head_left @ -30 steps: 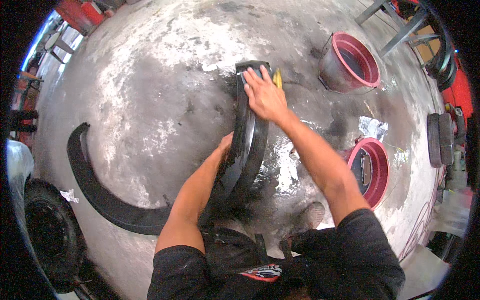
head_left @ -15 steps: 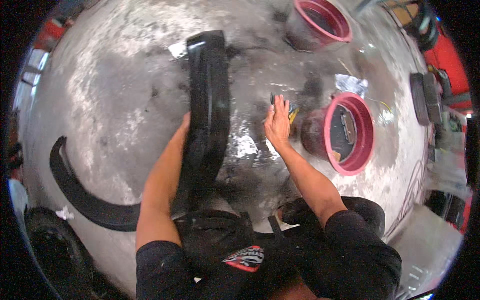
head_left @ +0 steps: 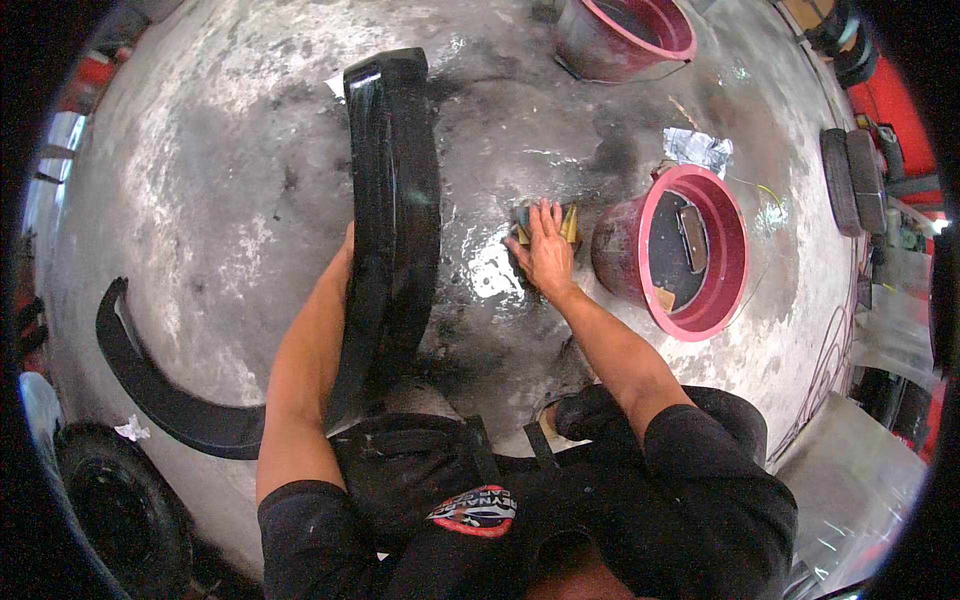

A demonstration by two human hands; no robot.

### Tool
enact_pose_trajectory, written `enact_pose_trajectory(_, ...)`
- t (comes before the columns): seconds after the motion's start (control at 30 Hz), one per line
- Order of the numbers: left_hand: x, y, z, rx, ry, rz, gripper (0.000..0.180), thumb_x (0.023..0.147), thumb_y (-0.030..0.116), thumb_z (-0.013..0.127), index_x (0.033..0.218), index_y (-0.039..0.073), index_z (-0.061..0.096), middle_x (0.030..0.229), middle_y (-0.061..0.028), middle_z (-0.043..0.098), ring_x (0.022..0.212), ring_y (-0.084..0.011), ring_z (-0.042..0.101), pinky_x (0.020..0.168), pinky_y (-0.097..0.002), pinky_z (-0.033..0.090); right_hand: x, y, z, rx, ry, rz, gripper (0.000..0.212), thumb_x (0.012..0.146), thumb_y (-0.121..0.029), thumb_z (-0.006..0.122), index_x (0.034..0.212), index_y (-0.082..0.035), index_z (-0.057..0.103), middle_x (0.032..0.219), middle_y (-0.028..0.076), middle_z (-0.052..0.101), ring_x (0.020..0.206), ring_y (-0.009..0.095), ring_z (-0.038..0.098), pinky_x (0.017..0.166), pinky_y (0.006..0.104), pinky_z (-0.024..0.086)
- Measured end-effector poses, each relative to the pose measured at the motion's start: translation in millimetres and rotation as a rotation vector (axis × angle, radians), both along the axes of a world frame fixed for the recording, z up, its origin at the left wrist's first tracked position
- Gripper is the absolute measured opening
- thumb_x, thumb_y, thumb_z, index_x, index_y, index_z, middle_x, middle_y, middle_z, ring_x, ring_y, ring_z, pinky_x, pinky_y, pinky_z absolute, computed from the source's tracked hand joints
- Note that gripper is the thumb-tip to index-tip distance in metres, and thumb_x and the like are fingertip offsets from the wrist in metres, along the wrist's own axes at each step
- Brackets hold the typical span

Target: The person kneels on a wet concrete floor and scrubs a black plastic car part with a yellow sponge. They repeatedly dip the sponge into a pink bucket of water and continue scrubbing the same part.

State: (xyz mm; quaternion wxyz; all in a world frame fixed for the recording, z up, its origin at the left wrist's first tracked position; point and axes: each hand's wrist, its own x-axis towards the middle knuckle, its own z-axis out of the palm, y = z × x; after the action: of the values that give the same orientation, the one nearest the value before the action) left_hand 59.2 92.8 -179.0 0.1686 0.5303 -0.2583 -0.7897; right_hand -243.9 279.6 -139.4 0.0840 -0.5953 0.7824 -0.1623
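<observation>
A long black curved plastic fender flare (head_left: 392,200), glossy and wet, runs from near my lap out over the floor. My left hand (head_left: 349,240) is at its left edge and seems to hold it, though the fingers are hidden behind it. To the right of the flare, my right hand (head_left: 546,252) is low over the wet floor with its fingers spread. Beneath those fingers show yellow and grey-blue flat pieces (head_left: 570,224), too covered to name. The hand appears to touch them without gripping.
A pink bucket (head_left: 741,262) holding dark water and a block stands right of my right hand. Another pink bucket (head_left: 690,40) is farther away. A second black curved flare (head_left: 170,415) lies at left, near a tire (head_left: 125,510). Crumpled foil (head_left: 698,150) lies beyond the nearer bucket.
My right hand has come down and slightly left onto the yellow and grey pieces, fingers spreading. The flare and my left hand appear slightly farther left; the whole view has shifted a little too.
</observation>
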Motion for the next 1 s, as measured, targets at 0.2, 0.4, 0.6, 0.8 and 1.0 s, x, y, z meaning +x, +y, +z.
enact_pose_trajectory(0.2,3,8,2,0.002,0.006,0.007,0.068,0.105,0.058,0.036,0.142,0.004,0.055,0.139,-0.0144,0.061,0.122,-0.0323,0.059,0.106,-0.046,0.044,-2,7,-16,-0.097,0.132,0.065,0.06,0.07,-0.012,0.077,0.129,-0.008,0.063,0.136,0.01,0.063,0.133,0.034,0.05,0.105,0.0456,0.048)
enact_pose_trajectory(0.4,6,8,6,-0.01,0.018,0.003,0.069,0.104,0.058,0.036,0.143,0.004,0.055,0.14,-0.0141,0.06,0.123,-0.0322,0.059,0.106,-0.0458,0.044,-9,3,0,-0.141,-0.154,-0.053,0.071,0.064,-0.001,0.073,0.133,-0.008,0.061,0.118,0.015,0.071,0.111,0.038,0.065,0.097,0.0443,0.053)
enact_pose_trajectory(0.6,5,6,7,-0.006,0.041,-0.008,0.07,0.104,0.059,0.036,0.144,0.005,0.055,0.141,-0.0138,0.06,0.123,-0.0321,0.058,0.107,-0.0456,0.043,-39,10,8,0.035,0.038,0.093,0.079,0.072,0.001,0.069,0.147,-0.005,0.047,0.142,0.021,0.057,0.131,0.039,0.053,0.104,0.0462,0.049)
enact_pose_trajectory(0.8,13,1,11,-0.013,0.046,-0.017,0.071,0.104,0.06,0.035,0.144,0.005,0.054,0.141,-0.0135,0.059,0.124,-0.0319,0.058,0.107,-0.0454,0.043,-31,19,-12,-0.026,0.031,0.056,0.078,0.07,0.0,0.074,0.144,-0.003,0.05,0.145,0.018,0.056,0.137,0.036,0.05,0.109,0.0432,0.046)
enact_pose_trajectory(1.0,8,-4,12,-0.024,0.032,-0.043,0.072,0.104,0.061,0.035,0.145,0.005,0.054,0.142,-0.0132,0.059,0.125,-0.0318,0.057,0.107,-0.0452,0.042,-24,11,7,-0.018,-0.006,0.043,0.057,0.067,-0.005,0.079,0.123,-0.007,0.067,0.124,0.014,0.069,0.123,0.034,0.061,0.099,0.0434,0.051)
